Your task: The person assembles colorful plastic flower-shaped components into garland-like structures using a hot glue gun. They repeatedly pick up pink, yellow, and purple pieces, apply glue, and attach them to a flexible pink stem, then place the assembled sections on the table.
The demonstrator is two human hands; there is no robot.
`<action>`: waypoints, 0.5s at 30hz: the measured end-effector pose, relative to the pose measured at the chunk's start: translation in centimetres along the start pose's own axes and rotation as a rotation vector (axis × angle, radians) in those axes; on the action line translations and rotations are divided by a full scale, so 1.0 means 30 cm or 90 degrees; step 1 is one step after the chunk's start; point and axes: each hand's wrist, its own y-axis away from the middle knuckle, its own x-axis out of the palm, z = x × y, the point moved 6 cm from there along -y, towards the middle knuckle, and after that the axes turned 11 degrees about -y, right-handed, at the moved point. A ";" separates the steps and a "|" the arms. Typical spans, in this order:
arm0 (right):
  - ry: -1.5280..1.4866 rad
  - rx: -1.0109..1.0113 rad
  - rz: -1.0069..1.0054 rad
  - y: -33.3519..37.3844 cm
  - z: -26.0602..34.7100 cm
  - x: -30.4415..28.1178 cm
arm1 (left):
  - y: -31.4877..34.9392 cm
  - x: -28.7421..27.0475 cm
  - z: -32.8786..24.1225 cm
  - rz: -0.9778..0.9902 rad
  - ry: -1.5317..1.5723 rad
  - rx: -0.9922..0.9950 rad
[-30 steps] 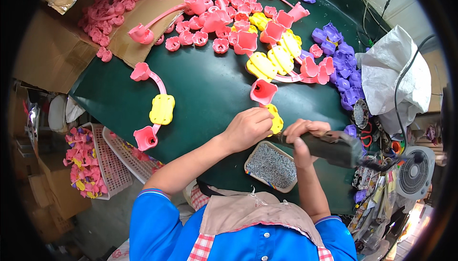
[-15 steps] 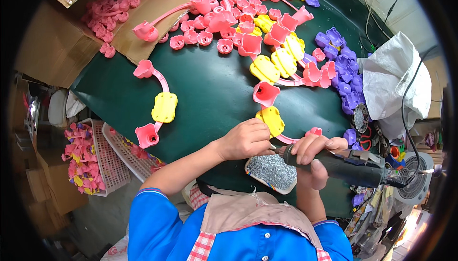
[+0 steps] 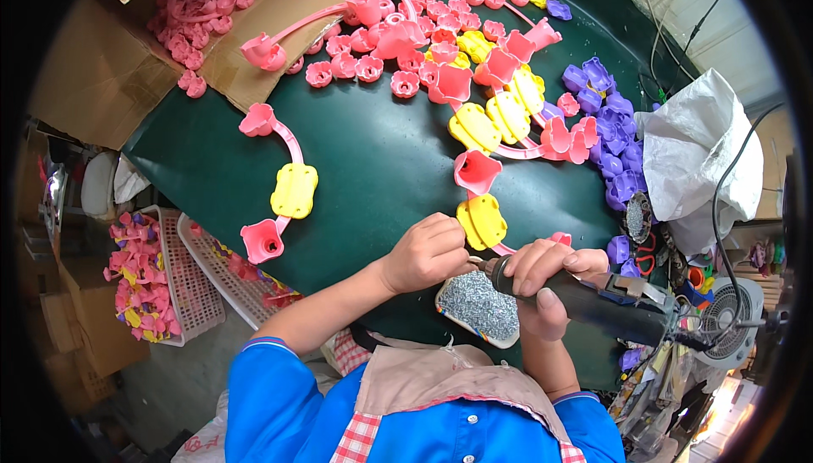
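Note:
My right hand (image 3: pixel 549 270) is wrapped round a dark electric screwdriver (image 3: pixel 616 304), whose bit points left. Fingers of my left hand (image 3: pixel 428 253) are closed together at the tip of the bit; anything between them is too small to make out. Just below the bit lies a shallow tray (image 3: pixel 443 315) of small grey metal pieces (image 3: pixel 483 302), which look like screws. Beyond my hands on the dark green table (image 3: pixel 373 158) rests a curved pink part with a yellow plate (image 3: pixel 483 220) and a pink flower-shaped cup (image 3: pixel 477 172). Its near end is partly behind my right hand.
To the left lies a similar pink arc with a yellow plate (image 3: pixel 294 190). Pink cups (image 3: pixel 405 84), assembled arcs with yellow plates (image 3: pixel 474 128) and purple flower-shaped pieces (image 3: pixel 625 188) crowd the far and right sides. A white bag (image 3: pixel 699 150) and cable are at right, baskets (image 3: pixel 199 294) at left.
My left hand and the screwdriver's bit have shifted slightly left, over the tray's upper edge. The screwdriver tilts a little more, its back end lower. The parts on the table look unchanged.

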 end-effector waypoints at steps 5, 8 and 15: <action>0.123 -0.088 0.087 -0.044 -0.059 -0.020 | 0.067 0.039 0.096 0.047 0.086 -0.511; 0.120 -0.102 0.075 -0.062 -0.089 -0.034 | 0.113 0.109 0.175 0.270 0.079 -0.660; 0.135 -0.111 0.057 -0.044 -0.173 -0.077 | 0.080 0.201 0.197 0.220 0.306 -0.700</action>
